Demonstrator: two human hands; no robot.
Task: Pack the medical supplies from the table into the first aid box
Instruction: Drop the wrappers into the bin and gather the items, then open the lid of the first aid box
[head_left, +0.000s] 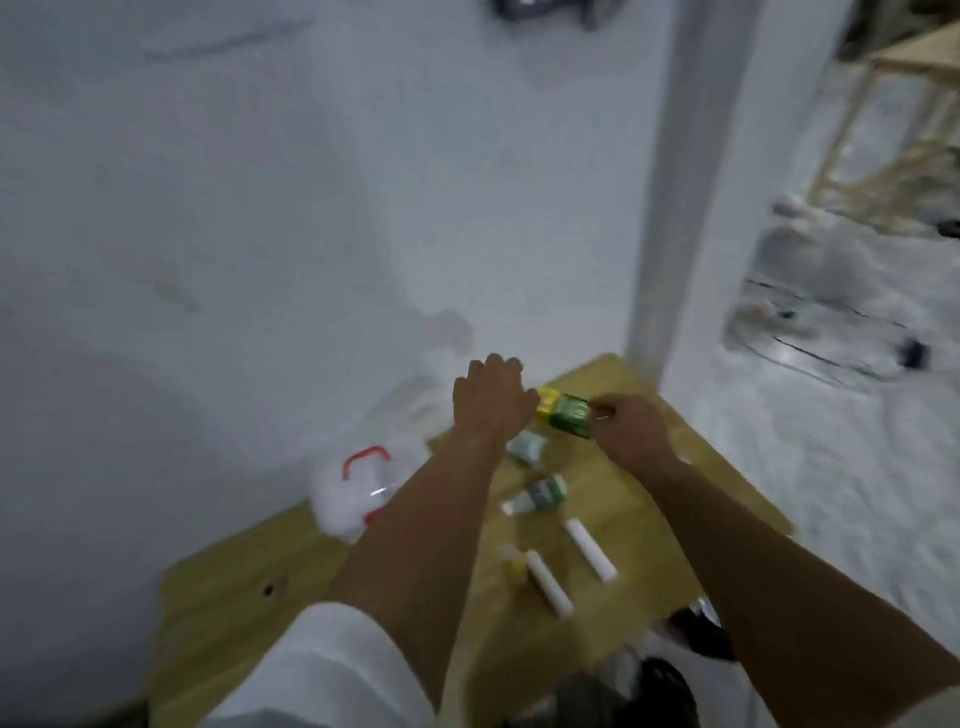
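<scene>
The frame is blurred. A small green and yellow box (565, 412) is held above the far end of the wooden table (249, 582). My right hand (626, 428) grips its green end and my left hand (491, 402) touches its yellow end. The clear first aid box (358, 483) with a red handle sits to the left, its lid open against the wall. On the table lie a pale packet (527, 448), a green-labelled tube (537, 494), two white rolls (589, 548) (549, 583) and a small yellow item (511, 561).
A white wall stands close behind the table, and a white pillar (670, 208) rises at its far right corner. The floor to the right holds a wooden frame (893, 119) and clutter. Dark shoes (701, 631) show below the table's near right edge.
</scene>
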